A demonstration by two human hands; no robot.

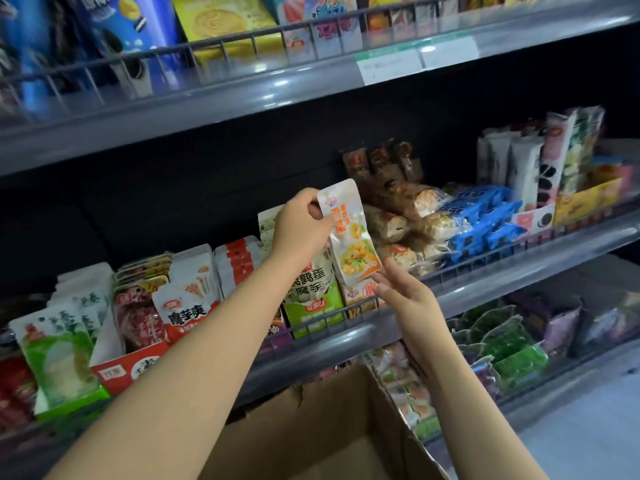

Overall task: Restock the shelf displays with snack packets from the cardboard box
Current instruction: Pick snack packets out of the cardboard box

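Above the packets on the middle shelf [485, 289] a wide dark gap runs under the upper shelf [207, 109], widest over its left half. Along the middle shelf's front edge a low wire rail [322, 322] stands in the way. Behind it, upright packets [187, 299] crowd the left and piled bags [408, 216] the right. Below its front edge sits the open cardboard box [329, 427].

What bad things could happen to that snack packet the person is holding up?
The left hand pinches the packet only by its top edge, and the right hand just touches the bottom with straight fingers, so it might slip and drop toward the box. The middle shelf below it already looks crowded, so pushing the packet in could bend it or knock neighbouring packs over the rail.
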